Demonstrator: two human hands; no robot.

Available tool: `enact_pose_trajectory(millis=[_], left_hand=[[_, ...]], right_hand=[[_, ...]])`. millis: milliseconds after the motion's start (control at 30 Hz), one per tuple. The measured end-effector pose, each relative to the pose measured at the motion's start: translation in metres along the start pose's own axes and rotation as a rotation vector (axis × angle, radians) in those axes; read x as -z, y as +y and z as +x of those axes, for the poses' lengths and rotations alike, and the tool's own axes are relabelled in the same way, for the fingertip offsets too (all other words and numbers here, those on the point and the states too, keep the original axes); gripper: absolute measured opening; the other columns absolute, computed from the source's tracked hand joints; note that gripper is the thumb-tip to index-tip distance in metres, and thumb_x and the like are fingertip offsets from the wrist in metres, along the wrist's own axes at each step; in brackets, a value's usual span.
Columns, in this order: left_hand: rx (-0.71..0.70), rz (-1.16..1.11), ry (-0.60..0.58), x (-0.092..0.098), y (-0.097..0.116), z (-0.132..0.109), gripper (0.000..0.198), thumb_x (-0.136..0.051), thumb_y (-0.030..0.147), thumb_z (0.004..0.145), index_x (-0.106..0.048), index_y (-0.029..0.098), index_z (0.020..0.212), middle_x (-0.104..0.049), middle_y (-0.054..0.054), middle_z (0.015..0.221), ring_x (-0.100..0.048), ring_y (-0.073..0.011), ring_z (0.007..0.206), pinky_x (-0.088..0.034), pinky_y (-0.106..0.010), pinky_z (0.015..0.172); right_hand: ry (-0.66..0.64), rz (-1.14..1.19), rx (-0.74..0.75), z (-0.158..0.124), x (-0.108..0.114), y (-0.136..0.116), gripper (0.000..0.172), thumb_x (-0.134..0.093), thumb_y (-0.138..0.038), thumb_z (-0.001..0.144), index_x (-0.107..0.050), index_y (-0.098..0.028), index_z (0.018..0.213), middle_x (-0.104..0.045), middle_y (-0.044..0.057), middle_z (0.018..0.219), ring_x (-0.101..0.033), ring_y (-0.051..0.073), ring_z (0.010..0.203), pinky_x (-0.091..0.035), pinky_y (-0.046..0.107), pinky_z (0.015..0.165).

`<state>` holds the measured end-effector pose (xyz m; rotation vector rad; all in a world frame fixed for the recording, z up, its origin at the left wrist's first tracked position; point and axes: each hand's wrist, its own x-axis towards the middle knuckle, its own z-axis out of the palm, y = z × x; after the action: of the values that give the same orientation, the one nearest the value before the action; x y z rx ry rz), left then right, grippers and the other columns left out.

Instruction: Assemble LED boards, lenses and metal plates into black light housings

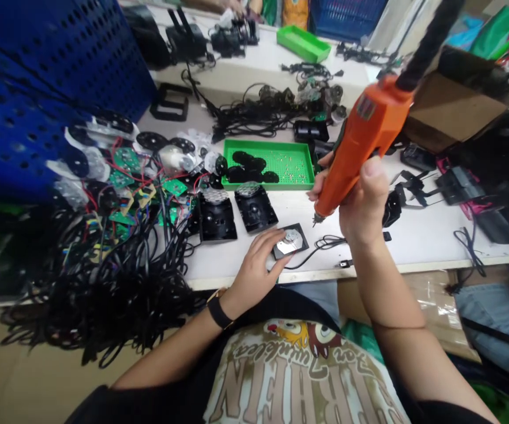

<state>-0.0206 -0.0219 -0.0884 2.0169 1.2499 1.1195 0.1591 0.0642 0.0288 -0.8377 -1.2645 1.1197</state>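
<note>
My left hand (254,265) rests on a small square black plastic part (290,242) with a silver disc on it, its fingers holding the part down on the white table (413,235). A thin black cable (320,247) runs from that part to the right. My right hand (360,203) grips an orange electric screwdriver (364,141) above the table, with a black cord rising from its top. The bit tip (316,219) points down, up and to the left of the square part and apart from it.
Two black housings (216,217) stand just beyond my left hand, beside a green tray (296,162) of black discs and small screws. Green circuit boards (126,176) and a heap of black cables (104,282) lie left. A blue perforated crate (46,76) rises far left.
</note>
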Motion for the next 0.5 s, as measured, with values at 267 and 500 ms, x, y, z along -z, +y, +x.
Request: enact_pose_trajectory(millis=[267, 500], left_hand=[[-0.008, -0.023, 0.078, -0.017, 0.000, 0.008, 0.043, -0.068, 0.026, 0.096, -0.056, 0.018, 0.136, -0.068, -0.014, 0.133, -0.059, -0.0276, 0.133, -0.050, -0.051, 0.115], [0.065, -0.041, 0.090, -0.018, 0.001, 0.011, 0.032, -0.063, 0.021, 0.098, -0.062, 0.021, 0.130, -0.072, -0.008, 0.127, -0.062, -0.0249, 0.128, -0.051, -0.048, 0.113]], right_hand=[[0.038, -0.048, 0.043, -0.014, -0.010, 0.013, 0.068, -0.052, -0.089, 0.075, -0.061, -0.025, 0.095, -0.053, -0.004, 0.062, -0.050, 0.013, 0.048, -0.040, 0.029, 0.045], [0.133, -0.198, 0.108, -0.044, -0.009, 0.033, 0.026, -0.078, -0.042, 0.085, -0.059, -0.030, 0.096, -0.054, -0.010, 0.057, -0.054, 0.012, 0.044, -0.049, 0.030, 0.050]])
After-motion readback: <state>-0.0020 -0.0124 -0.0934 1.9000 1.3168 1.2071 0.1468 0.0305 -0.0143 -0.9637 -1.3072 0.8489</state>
